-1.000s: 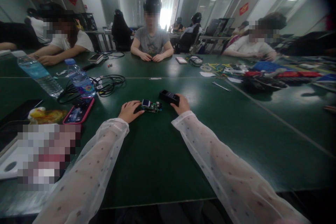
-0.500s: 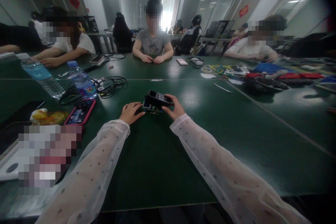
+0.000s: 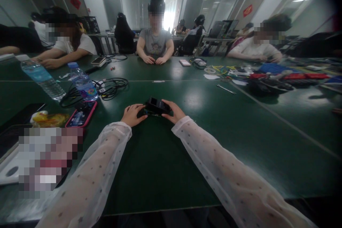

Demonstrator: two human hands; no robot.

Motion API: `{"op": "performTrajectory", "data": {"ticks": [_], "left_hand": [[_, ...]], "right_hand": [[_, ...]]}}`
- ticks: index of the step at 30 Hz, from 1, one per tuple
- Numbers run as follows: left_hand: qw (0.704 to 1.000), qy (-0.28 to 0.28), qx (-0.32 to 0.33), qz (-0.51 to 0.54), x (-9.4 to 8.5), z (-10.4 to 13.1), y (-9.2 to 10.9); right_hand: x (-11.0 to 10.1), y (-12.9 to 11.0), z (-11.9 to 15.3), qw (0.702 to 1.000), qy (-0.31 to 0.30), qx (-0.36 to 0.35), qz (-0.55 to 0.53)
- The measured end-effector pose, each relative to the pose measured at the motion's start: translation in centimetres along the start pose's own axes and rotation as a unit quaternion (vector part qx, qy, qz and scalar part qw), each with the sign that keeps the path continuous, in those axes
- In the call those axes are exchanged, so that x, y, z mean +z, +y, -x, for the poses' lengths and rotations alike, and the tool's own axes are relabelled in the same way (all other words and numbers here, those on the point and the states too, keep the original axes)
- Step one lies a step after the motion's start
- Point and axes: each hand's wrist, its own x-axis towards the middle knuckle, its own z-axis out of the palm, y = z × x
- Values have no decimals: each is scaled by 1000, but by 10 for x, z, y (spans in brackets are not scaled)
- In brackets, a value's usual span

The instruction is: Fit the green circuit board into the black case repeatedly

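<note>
Black housing [image 3: 158, 105], grasped by my right hand [image 3: 174, 111], lies just left of that grip over the circuit board [image 3: 150, 113], long axis pointing toward my left hand [image 3: 133, 115], whose hold I can't tell.

Case [image 3: 157, 103] is over the circuit board [image 3: 153, 114] between the fingers [image 3: 136, 106], bottles [image 3: 85, 86] and phone [image 3: 81, 114] off left, wrench [image 3: 226, 89] further right.
</note>
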Motion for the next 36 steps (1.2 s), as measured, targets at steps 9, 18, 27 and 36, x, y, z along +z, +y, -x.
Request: {"op": "performTrajectory", "data": {"ticks": [9,18,27,36], "left_hand": [[1000,4,-3,-1,1,1,0],[1000,2,-7,5,-1,0,2],[1000,-5,-7,5,-2,0,3],[1000,-6,-5,3,-2,1,4]], "right_hand": [[5,-1,1,999,-13,2,30],[2,-7,4,1000,1,-12,10],[0,-6,3,999,-24,-7,42],[-8,-12,3,996,-29,-28,84]]}}
